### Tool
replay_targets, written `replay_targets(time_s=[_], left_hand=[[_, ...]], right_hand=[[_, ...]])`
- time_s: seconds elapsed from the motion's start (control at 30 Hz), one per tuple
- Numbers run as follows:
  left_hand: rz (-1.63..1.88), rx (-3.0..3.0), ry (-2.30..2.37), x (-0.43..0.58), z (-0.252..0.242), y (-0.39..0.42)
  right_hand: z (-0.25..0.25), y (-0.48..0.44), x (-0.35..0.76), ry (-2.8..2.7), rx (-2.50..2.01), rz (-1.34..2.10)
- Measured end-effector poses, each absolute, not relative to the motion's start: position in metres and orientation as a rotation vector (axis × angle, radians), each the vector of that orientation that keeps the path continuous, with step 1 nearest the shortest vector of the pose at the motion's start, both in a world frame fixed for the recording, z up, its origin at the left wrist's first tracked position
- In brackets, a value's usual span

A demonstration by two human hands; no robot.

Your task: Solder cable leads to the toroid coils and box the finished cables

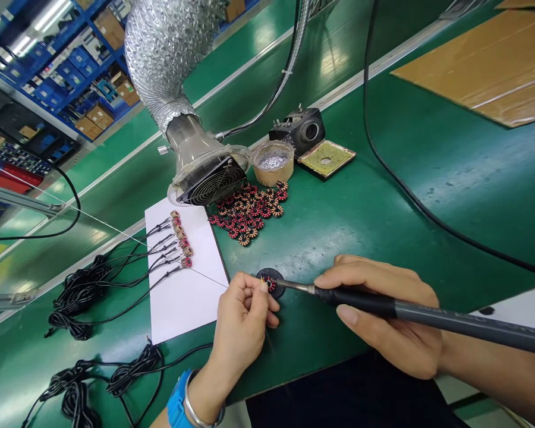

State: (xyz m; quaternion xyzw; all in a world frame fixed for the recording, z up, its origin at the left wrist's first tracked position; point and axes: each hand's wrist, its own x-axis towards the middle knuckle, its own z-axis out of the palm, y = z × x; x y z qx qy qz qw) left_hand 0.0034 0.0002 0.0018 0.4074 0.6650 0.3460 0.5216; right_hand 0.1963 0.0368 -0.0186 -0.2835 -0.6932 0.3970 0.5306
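Black-handled soldering iron (356,301) clamped in my right hand (378,315), tip on the red-wound toroid (271,285); left hand (244,324) pinched together beside it, its hold too small to tell. Tip needs steady contact.

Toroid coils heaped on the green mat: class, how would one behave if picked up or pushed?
Each toroid coil looks rigid and tightly wound, so probably stiff. As a ring it could roll if stood on edge, though flat it likely stays put. It probably feels heavy for its size.

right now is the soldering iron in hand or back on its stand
In hand: the right hand grips the soldering iron pen-style, its tip at a small toroid coil on a black round pad, away from the black stand.
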Motion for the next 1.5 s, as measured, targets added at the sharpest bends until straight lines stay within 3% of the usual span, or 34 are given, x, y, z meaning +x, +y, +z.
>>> replay_targets(time_s=[1.2, 1.5], left_hand=[[0.833, 0.979, 1.581, 0.002, 0.000, 0.001], [0.849, 0.962, 1.578, 0.003, 0.000, 0.001]], right_hand=[[-0.023, 0.038, 0.197, -1.644, -0.684, 0.914], [0.009, 0.083, 0.211, -1.769, -0.797, 0.616]])
